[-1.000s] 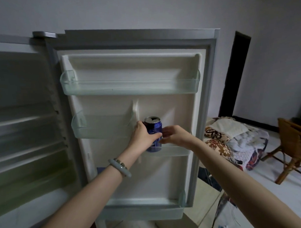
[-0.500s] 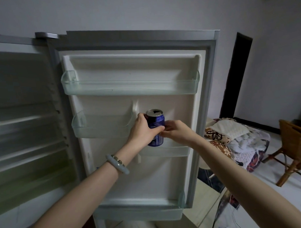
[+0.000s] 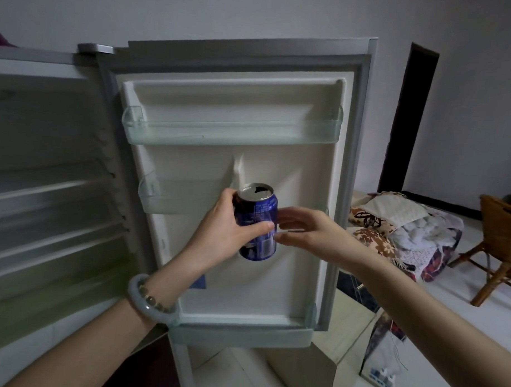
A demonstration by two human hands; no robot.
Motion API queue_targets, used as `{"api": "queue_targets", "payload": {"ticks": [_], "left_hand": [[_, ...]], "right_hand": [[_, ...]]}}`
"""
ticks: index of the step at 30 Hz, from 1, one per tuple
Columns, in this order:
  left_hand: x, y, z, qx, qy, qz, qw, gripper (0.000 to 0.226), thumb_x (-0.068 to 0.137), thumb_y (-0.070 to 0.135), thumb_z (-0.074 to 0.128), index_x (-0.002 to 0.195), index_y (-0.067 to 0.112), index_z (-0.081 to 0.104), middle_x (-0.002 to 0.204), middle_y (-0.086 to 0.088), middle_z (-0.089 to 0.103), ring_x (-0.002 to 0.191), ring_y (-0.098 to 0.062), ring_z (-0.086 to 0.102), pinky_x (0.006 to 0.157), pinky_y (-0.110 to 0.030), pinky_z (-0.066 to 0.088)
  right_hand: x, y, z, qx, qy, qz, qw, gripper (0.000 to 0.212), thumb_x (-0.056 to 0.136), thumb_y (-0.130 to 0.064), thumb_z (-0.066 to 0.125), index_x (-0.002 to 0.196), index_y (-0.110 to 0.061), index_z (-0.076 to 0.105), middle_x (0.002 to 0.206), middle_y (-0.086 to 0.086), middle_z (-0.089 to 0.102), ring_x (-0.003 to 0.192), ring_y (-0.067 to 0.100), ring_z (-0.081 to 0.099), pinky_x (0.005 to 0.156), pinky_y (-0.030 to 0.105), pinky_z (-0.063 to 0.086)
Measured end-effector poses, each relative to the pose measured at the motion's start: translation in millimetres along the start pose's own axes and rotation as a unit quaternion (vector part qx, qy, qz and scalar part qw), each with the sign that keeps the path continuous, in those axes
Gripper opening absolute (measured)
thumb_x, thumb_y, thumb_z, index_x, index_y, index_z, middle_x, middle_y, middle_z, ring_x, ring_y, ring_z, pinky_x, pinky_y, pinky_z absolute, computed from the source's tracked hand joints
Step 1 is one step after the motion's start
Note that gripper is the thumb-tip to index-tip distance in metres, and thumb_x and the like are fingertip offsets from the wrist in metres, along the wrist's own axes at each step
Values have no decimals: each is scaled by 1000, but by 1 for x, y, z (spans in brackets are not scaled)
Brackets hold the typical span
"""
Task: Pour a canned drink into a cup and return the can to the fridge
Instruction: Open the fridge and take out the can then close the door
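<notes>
An opened blue drink can [image 3: 261, 219] is upright in the air in front of the open fridge door [image 3: 283, 282]. My left hand [image 3: 221, 232] grips it from the left, thumb across its front. My right hand [image 3: 310, 232] is just to the can's right, its fingers stretched toward it and the tips at or near its side. No cup is in view.
The door carries a clear top shelf [image 3: 232, 133], a small left shelf [image 3: 173, 196] and a bottom shelf [image 3: 241, 332]. Fridge interior shelves [image 3: 45, 189] lie at left. A pile of bedding [image 3: 394, 226] and a wooden chair [image 3: 502, 242] stand at right.
The can has risen out of the small right door shelf and come toward me in my left hand. My right hand's fingers have loosened from the can's side.
</notes>
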State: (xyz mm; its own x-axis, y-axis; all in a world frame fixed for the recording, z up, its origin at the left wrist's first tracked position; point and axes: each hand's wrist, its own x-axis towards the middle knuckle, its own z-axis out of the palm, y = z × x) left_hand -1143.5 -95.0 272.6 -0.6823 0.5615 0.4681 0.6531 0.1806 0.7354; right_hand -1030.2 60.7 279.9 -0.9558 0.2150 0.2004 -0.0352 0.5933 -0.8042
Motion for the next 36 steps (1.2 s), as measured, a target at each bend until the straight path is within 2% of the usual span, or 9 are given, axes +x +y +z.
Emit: {"api": "queue_targets", "payload": {"ticks": [4, 9, 12, 15, 21, 24, 29, 34, 36], "left_hand": [[-39, -18, -2, -19, -38, -18, 999, 61, 64, 41, 82, 111, 28, 45, 99, 25, 54, 83, 30, 47, 64, 2, 39], [-74, -42, 7, -53, -47, -45, 996, 55, 62, 33, 86, 102, 36, 48, 100, 18, 61, 91, 16, 56, 72, -4, 44], [-84, -55, 10, -66, -48, -64, 995, 56, 60, 35, 86, 101, 38, 48, 100, 17, 62, 94, 9, 58, 80, -17, 49], [-95, -64, 10, -67, -64, -76, 993, 58, 60, 38, 86, 104, 40, 47, 105, 18, 61, 102, 4, 56, 88, -29, 51], [-111, -69, 15, -69, -90, -89, 990, 65, 62, 34, 86, 114, 29, 48, 113, 15, 59, 110, -1, 53, 94, -37, 49], [-113, -68, 19, -71, -106, -87, 988, 67, 57, 44, 85, 112, 35, 47, 113, 19, 58, 109, 5, 52, 94, -34, 49], [-114, -64, 38, -77, -105, -97, 987, 68, 52, 50, 84, 108, 41, 47, 112, 22, 58, 110, 3, 52, 95, -37, 49], [-108, -55, 64, -66, -89, -107, 988, 71, 48, 56, 80, 108, 38, 48, 109, 23, 60, 107, 8, 52, 93, -38, 50], [-105, -50, 78, -60, -74, -112, 989, 71, 48, 56, 80, 109, 38, 48, 110, 22, 59, 109, 5, 51, 94, -39, 50]], "right_hand": [[-22, 23, 27, 72, -27, 76, 994, 54, 86, 6, 52, 137, -11, 43, 133, 6, 54, 120, 14, 52, 105, 36, 42], [-42, 46, 73, 246, -72, 166, 952, 47, 83, 17, 35, 125, 1, 51, 125, 23, 58, 118, 30, 55, 106, 39, 40], [-51, 53, 91, 349, -77, 194, 913, 44, 81, 19, 28, 115, 10, 54, 126, 44, 43, 102, 37, 51, 97, 39, 38], [-58, 61, 102, 401, -85, 208, 888, 47, 80, 18, 26, 120, 15, 50, 127, 40, 47, 105, 35, 52, 100, 35, 41], [-70, 73, 111, 448, -107, 227, 858, 53, 75, 14, 24, 122, 16, 50, 130, 34, 49, 116, 33, 53, 104, 34, 42], [-75, 80, 111, 449, -104, 228, 858, 52, 75, 12, 27, 120, 13, 54, 127, 30, 54, 119, 34, 53, 105, 35, 42], [-83, 96, 100, 457, -93, 232, 853, 50, 76, 12, 29, 118, 13, 55, 125, 31, 55, 112, 30, 56, 99, 30, 48], [-81, 118, 77, 444, -121, 227, 858, 50, 75, 11, 32, 121, 13, 52, 129, 32, 51, 123, 39, 48, 108, 39, 39], [-78, 129, 64, 435, -131, 230, 861, 51, 76, 10, 32, 122, 12, 52, 129, 32, 51, 120, 39, 51, 107, 39, 40]]}}
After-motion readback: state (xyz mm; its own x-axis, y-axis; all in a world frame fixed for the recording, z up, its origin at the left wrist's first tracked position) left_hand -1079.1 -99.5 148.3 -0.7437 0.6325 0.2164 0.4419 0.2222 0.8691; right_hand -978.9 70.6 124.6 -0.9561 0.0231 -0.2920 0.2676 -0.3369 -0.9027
